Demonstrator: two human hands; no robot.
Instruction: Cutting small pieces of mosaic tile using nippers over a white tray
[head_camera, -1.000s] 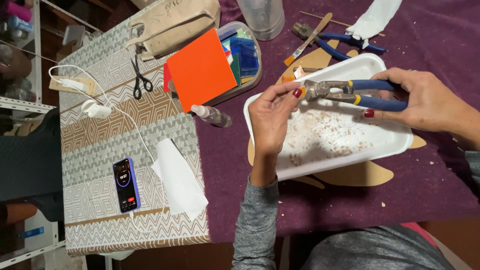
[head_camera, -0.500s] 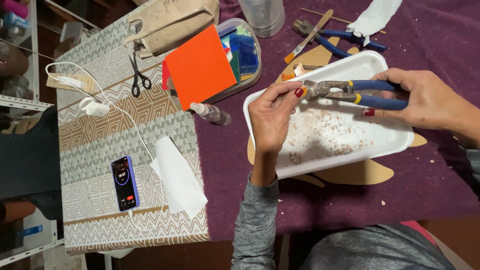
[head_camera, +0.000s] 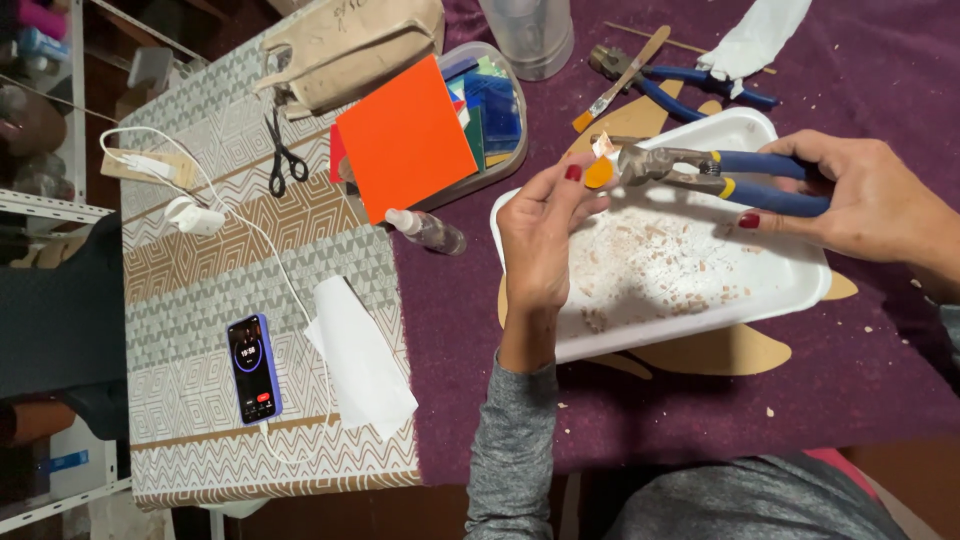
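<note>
Nearest the desk's front edge, left side, a dark smartphone with a lit screen (head_camera: 252, 368) is lying on the grey-and-tan zigzag-patterned cloth (head_camera: 200, 290), cabled to a white charger (head_camera: 190, 215); a white folded paper sheet (head_camera: 358, 362) is just beside it. Purple felt cloth (head_camera: 620, 400) is covering the rest of the desk, crumbs scattered on it.

Mid-desk, a white foam tray (head_camera: 780, 290) is sitting over tan cardboard cutouts (head_camera: 700, 350), its floor littered with pale chips. Left hand (head_camera: 540, 235) is hovering over the tray's left rim, fingertips pinching a small orange glass piece (head_camera: 598, 173). Right hand (head_camera: 865, 195) is wrapped around the blue handles of the metal glass nippers (head_camera: 700, 170), squeezing them; the nipper head is meeting the orange piece, and a pale chip is showing right at the bite.

Step in hand, judging by this: nibbling the piece's edge to shape, chips dropping into the tray. Next move likely calls for turning the piece a little in the pinch, re-seating the nipper head on the edge, keeping it all above the tray.

Left of the tray: small clear dropper bottle (head_camera: 428, 230) lying on its side. Farther: large orange square glass sheet (head_camera: 405, 140) leaning on a clear plastic tub of coloured glass (head_camera: 495, 110), black scissors (head_camera: 285, 155). Toward the far edge: beige cloth bag (head_camera: 350, 50), clear plastic cup (head_camera: 528, 35), wooden-handled brush (head_camera: 620, 80), second blue-handled pliers (head_camera: 680, 80), white crumpled tissue (head_camera: 760, 35).
</note>
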